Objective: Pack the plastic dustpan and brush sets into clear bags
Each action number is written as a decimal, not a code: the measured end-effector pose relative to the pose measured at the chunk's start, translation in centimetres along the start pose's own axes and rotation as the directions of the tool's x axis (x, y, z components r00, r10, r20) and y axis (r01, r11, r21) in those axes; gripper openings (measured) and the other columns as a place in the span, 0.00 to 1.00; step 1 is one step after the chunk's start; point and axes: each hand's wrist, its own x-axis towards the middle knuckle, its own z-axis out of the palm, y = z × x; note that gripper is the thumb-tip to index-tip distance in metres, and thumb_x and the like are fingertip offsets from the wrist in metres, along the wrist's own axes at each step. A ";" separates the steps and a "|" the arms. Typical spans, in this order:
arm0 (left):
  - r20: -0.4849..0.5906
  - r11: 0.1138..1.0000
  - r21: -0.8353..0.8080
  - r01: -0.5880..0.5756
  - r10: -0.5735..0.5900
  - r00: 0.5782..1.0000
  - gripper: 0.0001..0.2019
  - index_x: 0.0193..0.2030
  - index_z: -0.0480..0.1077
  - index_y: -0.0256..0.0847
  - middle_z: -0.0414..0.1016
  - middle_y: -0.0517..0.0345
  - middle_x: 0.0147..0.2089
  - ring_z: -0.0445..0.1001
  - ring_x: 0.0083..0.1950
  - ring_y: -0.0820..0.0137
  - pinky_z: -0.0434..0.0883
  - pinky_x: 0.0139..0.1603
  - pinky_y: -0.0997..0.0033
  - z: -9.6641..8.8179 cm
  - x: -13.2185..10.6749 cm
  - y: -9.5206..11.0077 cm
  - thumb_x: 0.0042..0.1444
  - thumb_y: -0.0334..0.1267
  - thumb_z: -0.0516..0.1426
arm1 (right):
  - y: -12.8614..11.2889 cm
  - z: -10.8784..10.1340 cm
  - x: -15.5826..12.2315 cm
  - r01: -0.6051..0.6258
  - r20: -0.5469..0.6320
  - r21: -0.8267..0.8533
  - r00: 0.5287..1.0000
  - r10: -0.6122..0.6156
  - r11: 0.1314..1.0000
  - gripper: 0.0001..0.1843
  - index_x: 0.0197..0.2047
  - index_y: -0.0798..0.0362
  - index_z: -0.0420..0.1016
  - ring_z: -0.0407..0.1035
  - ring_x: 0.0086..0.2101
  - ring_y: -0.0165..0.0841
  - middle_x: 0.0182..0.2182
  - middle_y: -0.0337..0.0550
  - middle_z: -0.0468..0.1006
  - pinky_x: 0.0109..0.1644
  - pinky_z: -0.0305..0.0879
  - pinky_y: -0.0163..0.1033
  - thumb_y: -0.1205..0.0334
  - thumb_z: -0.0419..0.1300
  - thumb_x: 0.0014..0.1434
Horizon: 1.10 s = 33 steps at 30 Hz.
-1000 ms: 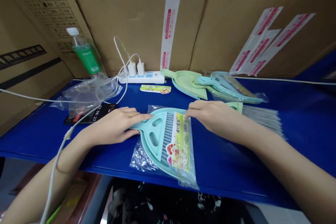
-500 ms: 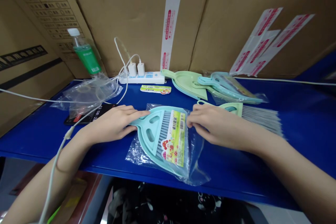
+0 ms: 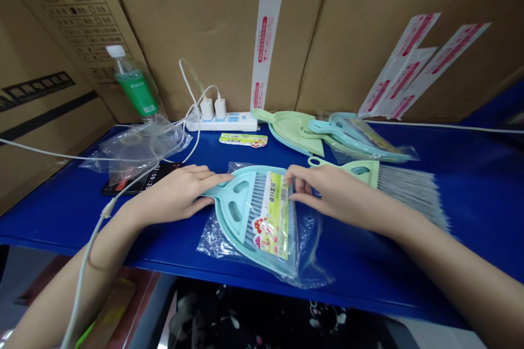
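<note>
Nearest the table's front edge lies a clear crinkled plastic bag (image 3: 305,253) on the blue tabletop (image 3: 470,185), holding a pale blue plastic dustpan (image 3: 235,212) with a grey-bristled brush and a yellow-green printed label card (image 3: 275,212) laid over it. The left hand (image 3: 180,193) rests flat with fingers extended on the dustpan's handle end, pinning it down; the right hand (image 3: 327,191) pinches the bag's upper edge beside the card, fingers narrowly closed on film. Judged light and rigid in its plastic parts, the set is best gripped at the handle; the film is soft and slippery and likely to slide on the pan. Just behind the right hand lies a loose pale green brush with grey bristles (image 3: 393,180). Farther back, a second bag holds a blue dustpan set (image 3: 356,136), resting partly on a bare green dustpan (image 3: 292,128). To the left sit empty clear bags (image 3: 139,144), a black phone (image 3: 143,177), a white power strip (image 3: 221,119) and a green-labelled bottle (image 3: 133,84), against cardboard boxes (image 3: 204,22).
</note>
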 end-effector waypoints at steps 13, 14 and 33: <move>0.011 1.000 0.002 0.007 -0.007 1.000 0.22 0.63 0.58 0.41 0.73 0.52 0.55 0.72 0.50 0.63 0.69 0.53 0.61 0.1 -0.2 0.1 0.62 0.36 0.51 | -1.3 1.2 0.3 -0.259 -0.055 0.165 0.961 0.271 0.952 0.19 0.30 0.46 0.47 0.66 0.21 0.33 0.19 0.33 0.70 0.25 0.54 0.38 0.50 0.56 0.55; 0.012 1.000 -0.004 0.004 -0.004 1.000 0.23 0.63 0.58 0.40 0.73 0.52 0.55 0.72 0.50 0.63 0.69 0.54 0.60 0.1 -0.2 0.1 0.62 0.36 0.51 | -1.3 1.3 0.3 -0.270 -0.031 0.158 0.960 0.278 0.950 0.20 0.30 0.46 0.47 0.66 0.21 0.34 0.20 0.34 0.71 0.25 0.55 0.38 0.49 0.58 0.54; 0.014 1.000 -0.012 0.021 -0.021 1.000 0.25 0.65 0.55 0.44 0.71 0.52 0.58 0.72 0.52 0.62 0.69 0.54 0.61 0.1 -0.6 0.1 0.61 0.35 0.53 | 1.8 -3.9 -0.8 -0.195 -0.366 0.065 0.908 0.205 0.979 0.11 0.32 0.46 0.51 0.63 0.20 0.33 0.19 0.35 0.66 0.26 0.59 0.41 0.71 0.50 0.51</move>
